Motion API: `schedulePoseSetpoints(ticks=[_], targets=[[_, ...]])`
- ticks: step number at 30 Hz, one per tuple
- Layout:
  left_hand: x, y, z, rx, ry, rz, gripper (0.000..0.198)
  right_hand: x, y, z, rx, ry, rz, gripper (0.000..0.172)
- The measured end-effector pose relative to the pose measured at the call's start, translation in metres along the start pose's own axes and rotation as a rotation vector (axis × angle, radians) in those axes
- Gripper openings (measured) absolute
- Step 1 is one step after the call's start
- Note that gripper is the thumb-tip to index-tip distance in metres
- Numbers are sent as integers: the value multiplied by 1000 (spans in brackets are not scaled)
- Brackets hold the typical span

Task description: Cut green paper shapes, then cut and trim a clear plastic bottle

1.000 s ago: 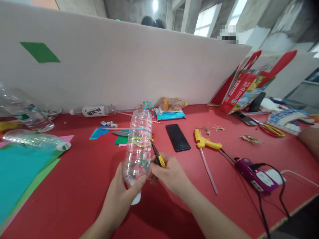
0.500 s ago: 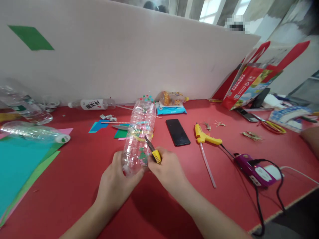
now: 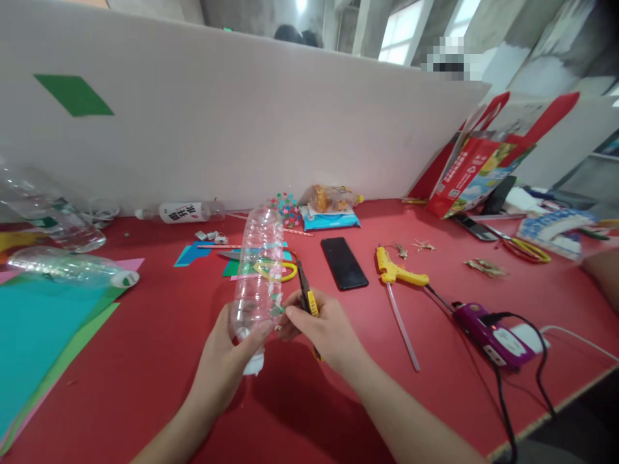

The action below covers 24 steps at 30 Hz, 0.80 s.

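My left hand (image 3: 229, 351) is wrapped around the lower end of a clear plastic bottle (image 3: 258, 258), its white cap pointing toward me. Small green and pink pieces show along the bottle's right side. In my right hand (image 3: 322, 325) is a yellow and black utility knife (image 3: 309, 299), its dark blade pointing away from me, up and slightly left. The right fingertips come close to the bottle's right side; whether they touch it I cannot tell. Behind the bottle lie scissors with yellow handles (image 3: 289, 272), partly seen through the plastic.
A black phone (image 3: 344, 263), a yellow glue gun (image 3: 399, 270) and a purple power strip (image 3: 496, 335) lie to the right. Coloured paper (image 3: 43, 328) and clear bottles (image 3: 68, 265) are at left. A white partition (image 3: 217, 116) stands behind; a red bag (image 3: 478, 161) is at back right.
The bottle has been turned, so its coloured pieces now face right and its white cap shows. My right hand with the knife has shifted slightly right, the blade standing more upright.
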<state>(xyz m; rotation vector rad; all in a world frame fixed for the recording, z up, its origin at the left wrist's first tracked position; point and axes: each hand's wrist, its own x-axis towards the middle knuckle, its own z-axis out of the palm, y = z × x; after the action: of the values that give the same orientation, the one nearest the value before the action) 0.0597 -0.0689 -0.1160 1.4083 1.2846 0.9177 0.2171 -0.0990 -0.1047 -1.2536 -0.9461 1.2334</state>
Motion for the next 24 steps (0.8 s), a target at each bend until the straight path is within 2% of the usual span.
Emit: schedulePoseSetpoints(ticks=[4,7,10,13,17,19,21,24], targets=[[-6,5,4,120,80,38,48,-5,0,2,-307,125,-171,13],[-14,10,10,223,152,98,41,-9,0,4,-531,195,-234,10],[-17,12,14,245,171,110,39,-10,-2,6,-666,233,-300,13],[-16,9,13,134,149,80,44,-8,-4,5,-538,221,-286,15],[-14,7,12,-115,45,1,57,-3,-8,2,-48,106,-57,7],[-14,8,12,-175,15,-29,55,-2,-8,1,64,67,3,6],[-14,9,14,-201,38,-44,53,-4,-7,2,52,56,-24,7],[-13,9,13,-153,99,-27,52,-8,-3,4,-162,93,-160,11]])
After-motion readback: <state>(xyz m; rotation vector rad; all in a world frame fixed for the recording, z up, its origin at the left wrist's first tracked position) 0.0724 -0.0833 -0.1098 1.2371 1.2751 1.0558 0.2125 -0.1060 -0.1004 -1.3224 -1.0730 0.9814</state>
